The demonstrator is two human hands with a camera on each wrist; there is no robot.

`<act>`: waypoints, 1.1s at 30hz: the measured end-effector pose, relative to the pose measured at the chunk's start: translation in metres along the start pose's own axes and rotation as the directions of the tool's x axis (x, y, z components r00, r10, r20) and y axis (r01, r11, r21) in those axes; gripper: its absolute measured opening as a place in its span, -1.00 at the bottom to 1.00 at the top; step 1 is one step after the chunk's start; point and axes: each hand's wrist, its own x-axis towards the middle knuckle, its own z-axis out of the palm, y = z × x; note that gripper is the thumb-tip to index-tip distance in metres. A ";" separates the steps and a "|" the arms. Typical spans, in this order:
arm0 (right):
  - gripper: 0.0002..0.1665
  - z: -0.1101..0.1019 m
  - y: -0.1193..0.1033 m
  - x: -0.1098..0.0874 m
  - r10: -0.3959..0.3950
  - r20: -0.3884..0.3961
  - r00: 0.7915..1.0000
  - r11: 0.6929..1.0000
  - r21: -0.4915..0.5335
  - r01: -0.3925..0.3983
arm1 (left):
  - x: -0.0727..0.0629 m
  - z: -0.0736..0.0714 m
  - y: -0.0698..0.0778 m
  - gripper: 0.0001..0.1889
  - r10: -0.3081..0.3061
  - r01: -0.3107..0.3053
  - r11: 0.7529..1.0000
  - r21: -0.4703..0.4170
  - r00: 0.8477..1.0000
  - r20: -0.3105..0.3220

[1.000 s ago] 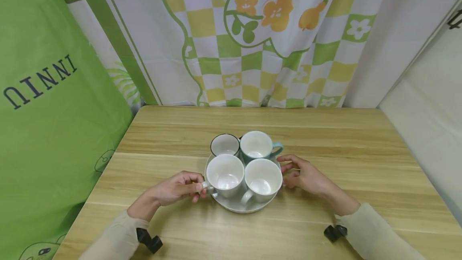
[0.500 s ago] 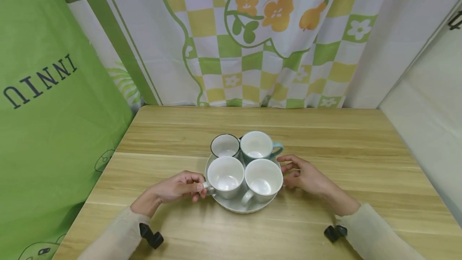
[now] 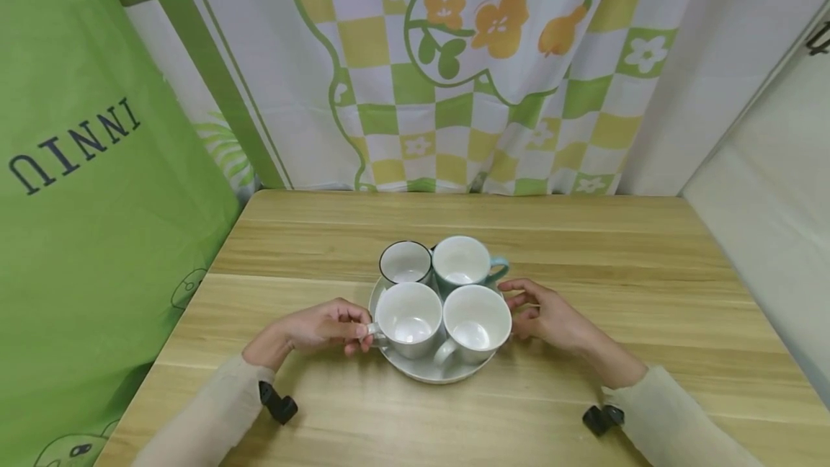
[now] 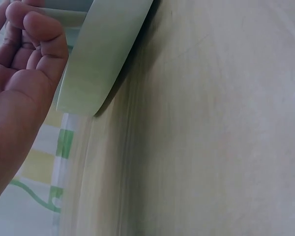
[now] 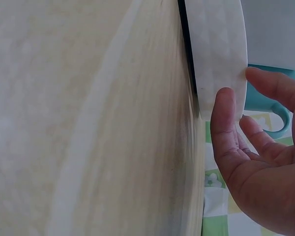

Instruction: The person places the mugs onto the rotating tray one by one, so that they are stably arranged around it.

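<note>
Near the middle of the table, a round white dish [image 3: 433, 373] with a raised side bears several mugs. My left hand [image 3: 327, 324] pinches the handle of the front-left white mug [image 3: 408, 316] between thumb and fingers. Beside it stands another white mug [image 3: 478, 317], its handle pointing front-left. Behind are a black-rimmed white mug [image 3: 405, 262] and a mug with a teal outside [image 3: 462, 259], handle to the right. My right hand [image 3: 551, 317] rests its loosely bent fingers against the right side of the dish. In the right wrist view, the fingertips [image 5: 225, 98] touch the dish's patterned wall [image 5: 219, 54].
The dish stands on a wooden table [image 3: 583, 251]. A checkered curtain [image 3: 467, 114] hangs along its back edge, a green cloth [image 3: 97, 236] along the left and a pale cloth [image 3: 772, 200] along the right. Black wrist mounts [image 3: 279, 403] sit at both sleeves.
My left hand and the front-left mug have shifted slightly right. The front-right mug has moved a little right too. My right hand stays where it was.
</note>
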 end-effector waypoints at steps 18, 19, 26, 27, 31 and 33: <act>-0.21 0.000 0.001 0.001 -0.022 -0.012 1.000 0.999 -0.027 0.022 | 0.006 -0.014 0.004 -0.84 0.046 -0.044 0.999 0.026 0.996 -0.083; -0.21 -0.001 0.001 0.001 -0.025 -0.011 1.000 0.999 -0.027 0.025 | 0.006 -0.013 0.004 -0.84 0.042 -0.039 0.999 0.032 0.995 -0.089; -0.22 -0.003 0.001 0.002 -0.029 -0.014 0.999 0.999 -0.039 0.028 | 0.002 -0.014 0.009 -0.80 0.035 -0.017 0.994 0.104 0.985 -0.171; -0.22 -0.003 0.001 0.002 -0.032 -0.013 0.999 0.999 -0.044 0.032 | 0.002 -0.014 0.010 -0.77 0.034 -0.009 0.992 0.128 0.981 -0.192; -0.27 -0.007 -0.001 0.002 -0.053 -0.022 0.998 0.996 -0.073 0.051 | 0.000 -0.016 0.013 -0.66 0.016 0.058 0.970 0.235 0.953 -0.303; -0.33 -0.008 -0.002 0.001 -0.070 -0.040 0.997 0.992 -0.109 0.065 | -0.001 -0.017 0.015 -0.66 0.010 0.099 0.954 0.284 0.934 -0.358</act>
